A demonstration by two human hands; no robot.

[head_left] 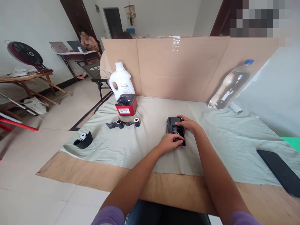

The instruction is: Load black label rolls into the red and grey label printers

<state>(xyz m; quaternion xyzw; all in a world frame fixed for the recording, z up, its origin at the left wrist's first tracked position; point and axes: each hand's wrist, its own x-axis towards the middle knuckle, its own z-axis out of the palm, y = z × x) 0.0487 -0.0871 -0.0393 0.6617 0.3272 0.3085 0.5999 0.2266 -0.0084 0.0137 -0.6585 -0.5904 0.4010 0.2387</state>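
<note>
A small black boxy device (pixel 172 121), with a glossy dark part at its near end, lies on the pale cloth in front of me. It looks like a portable printer, but its exact kind is hard to make out. My left hand (pixel 170 142) grips the near end, fingers curled over the glossy part. On the far right side, my right hand (pixel 188 122) holds the device's edge between thumb and fingers. To the left lie two small dark rolls, one roll (pixel 137 122) standing apart and another roll (pixel 120 124) beside crumpled black strips. My fingers hide part of the device.
A red and black box-shaped machine (pixel 128 107) stands before a white jug (pixel 120 79). A black curved cover (pixel 84 141) with a white roll lies left. A large clear bottle (pixel 231 86) leans against the cardboard screen (pixel 173 72). A phone (pixel 278 170) lies at right.
</note>
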